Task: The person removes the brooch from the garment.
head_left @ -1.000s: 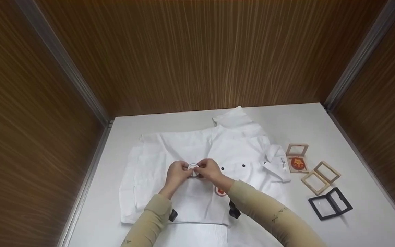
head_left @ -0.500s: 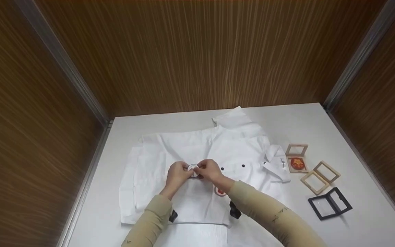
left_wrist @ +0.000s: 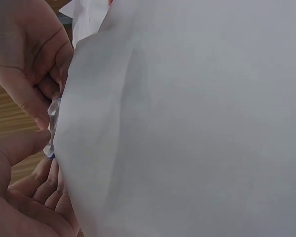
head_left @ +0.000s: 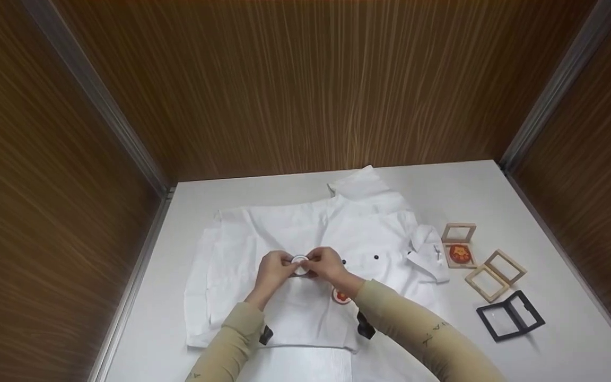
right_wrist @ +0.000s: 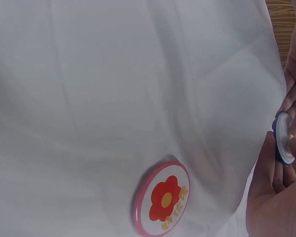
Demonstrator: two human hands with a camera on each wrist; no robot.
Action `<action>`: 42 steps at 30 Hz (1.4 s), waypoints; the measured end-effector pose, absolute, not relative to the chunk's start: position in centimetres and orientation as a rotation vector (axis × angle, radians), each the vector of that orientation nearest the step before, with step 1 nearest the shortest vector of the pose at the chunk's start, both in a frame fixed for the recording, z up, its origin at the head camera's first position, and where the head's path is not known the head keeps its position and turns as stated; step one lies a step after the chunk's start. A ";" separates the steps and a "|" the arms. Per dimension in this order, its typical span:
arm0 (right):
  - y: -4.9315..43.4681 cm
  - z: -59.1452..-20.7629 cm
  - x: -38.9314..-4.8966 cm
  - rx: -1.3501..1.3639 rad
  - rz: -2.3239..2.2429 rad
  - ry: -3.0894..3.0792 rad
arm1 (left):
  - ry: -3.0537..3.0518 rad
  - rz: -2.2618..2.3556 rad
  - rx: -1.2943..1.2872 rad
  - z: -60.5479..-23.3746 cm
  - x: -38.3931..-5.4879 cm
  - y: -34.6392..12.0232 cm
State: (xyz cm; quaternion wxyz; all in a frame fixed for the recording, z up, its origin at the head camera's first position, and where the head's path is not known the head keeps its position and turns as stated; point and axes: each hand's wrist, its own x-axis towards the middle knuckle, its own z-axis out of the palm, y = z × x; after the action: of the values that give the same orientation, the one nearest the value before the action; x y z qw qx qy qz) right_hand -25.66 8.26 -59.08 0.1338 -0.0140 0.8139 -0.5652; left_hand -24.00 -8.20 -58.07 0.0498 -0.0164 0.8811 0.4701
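Observation:
My left hand (head_left: 273,269) and right hand (head_left: 328,263) meet over a white garment (head_left: 297,313), pinching a small round badge (head_left: 300,260) between them. Both thumbs lie on the badge's pale face, with other fingers behind it. In the right wrist view a blue rim edges this badge (right_wrist: 283,138), which stands close to a raised edge of the white cloth (right_wrist: 237,89). Whether cloth is caught in it I cannot tell. A pink-rimmed badge with a red flower (right_wrist: 163,200) sits on the cloth beside my right forearm.
To the right on the white table (head_left: 199,197) stand an open wooden case (head_left: 459,233) with a red round piece, another open wooden case (head_left: 487,284), and an open black case (head_left: 517,314). Dark buttons (head_left: 376,257) dot the garment. Wood-grain panels (head_left: 305,95) enclose the table.
Both hands stay at the same place with the badge. Its pale face shifts very slightly between the thumbs; the garment and cases stay put.

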 end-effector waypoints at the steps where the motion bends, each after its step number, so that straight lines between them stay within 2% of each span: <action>1: 8.2 -59.1 -25.7 -0.036 -1.643 2.354 | 2.681 1.434 -0.046 -58.0 -24.0 -8.3; 20: 8.8 -58.9 -25.6 -0.111 -1.537 2.438 | 2.656 1.417 -0.061 -57.8 -24.2 -9.0; 42: 9.3 -58.6 -25.3 -0.119 -1.505 2.455 | 2.677 1.412 0.054 -58.2 -23.7 -9.5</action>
State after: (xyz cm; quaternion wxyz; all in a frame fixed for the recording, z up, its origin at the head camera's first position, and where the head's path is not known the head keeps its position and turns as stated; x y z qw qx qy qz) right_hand -25.33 9.27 -58.60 0.1293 -0.0410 0.8446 -0.5178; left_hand -23.74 -9.48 -58.16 0.0573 0.0178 0.8829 0.4657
